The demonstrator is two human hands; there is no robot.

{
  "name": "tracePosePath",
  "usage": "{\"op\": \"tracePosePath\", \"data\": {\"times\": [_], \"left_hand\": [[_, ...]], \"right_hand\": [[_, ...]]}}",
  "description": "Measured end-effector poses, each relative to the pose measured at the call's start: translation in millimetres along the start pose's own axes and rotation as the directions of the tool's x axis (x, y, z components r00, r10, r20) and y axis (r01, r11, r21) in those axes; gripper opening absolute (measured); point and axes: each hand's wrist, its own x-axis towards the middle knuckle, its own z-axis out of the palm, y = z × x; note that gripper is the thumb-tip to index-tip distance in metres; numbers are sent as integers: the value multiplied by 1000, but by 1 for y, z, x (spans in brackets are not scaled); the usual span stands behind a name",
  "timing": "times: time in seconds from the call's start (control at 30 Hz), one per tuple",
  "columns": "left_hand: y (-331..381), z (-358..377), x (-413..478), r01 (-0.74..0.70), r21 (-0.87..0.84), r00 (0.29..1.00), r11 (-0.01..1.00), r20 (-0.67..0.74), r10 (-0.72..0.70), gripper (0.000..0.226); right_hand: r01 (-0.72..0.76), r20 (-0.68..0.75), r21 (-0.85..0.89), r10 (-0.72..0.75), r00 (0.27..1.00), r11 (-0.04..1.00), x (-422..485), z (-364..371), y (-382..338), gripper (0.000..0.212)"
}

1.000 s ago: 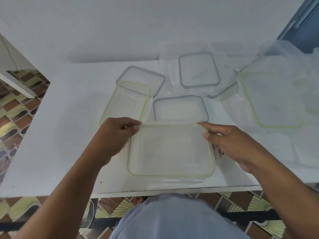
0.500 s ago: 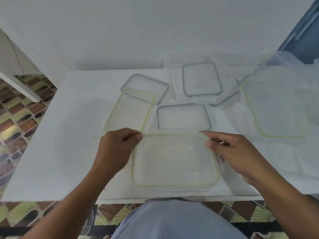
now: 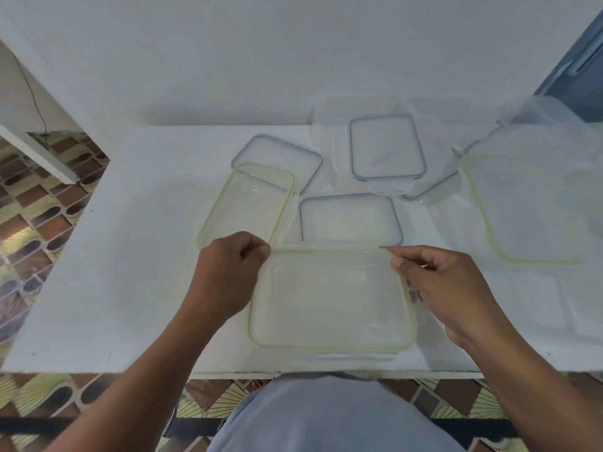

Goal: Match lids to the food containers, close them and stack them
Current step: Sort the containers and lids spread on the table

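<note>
Table point(image 3: 146, 256), three green-rimmed lids point(image 3: 244, 203), four grey-rimmed lids point(image 3: 386, 146), one half-hidden, left hand point(image 3: 228, 275), right hand point(image 3: 453, 288), fingers point(image 3: 257, 252) pinching nearest lid point(image 3: 329, 298)

Large green-sealed lid point(image 3: 331, 298): clear, lies flat on a clear container point(image 3: 355, 355) in the foreground. The left hand point(image 3: 228, 275) and right hand point(image 3: 447, 288) pinch its far corners.

Narrow green-sealed lid point(image 3: 246, 205): far left, overlaps the first grey-sealed lid point(image 3: 277, 158).

Second grey-sealed lid point(image 3: 349, 218): centre, flat.

Third grey-sealed lid point(image 3: 386, 146): farther back.

Right green-sealed lid point(image 3: 528, 207): large, far right.
</note>
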Motion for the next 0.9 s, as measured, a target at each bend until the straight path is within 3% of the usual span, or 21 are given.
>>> {"op": "tracePosePath", "data": {"times": [0.17,0.3,0.43,0.9], "left_hand": [[-6,11,-8,-141,61,986,988,-78,146,15],[-9,9,-13,-130,7,984,992,-118,130,13],[-3,5,-14,-180,71,971,981,-148,189,14],[1,0,2,-96,92,995,991,37,93,19]], "right_hand": [[22,10,-24,-21,1000,999,-4,1,-1,14],[75,-18,-49,-76,997,996,-11,2,0,16],[135,-49,-144,-144,988,980,-14,4,-7,12],[62,33,-157,-57,998,986,6,1,-6,14]]}}
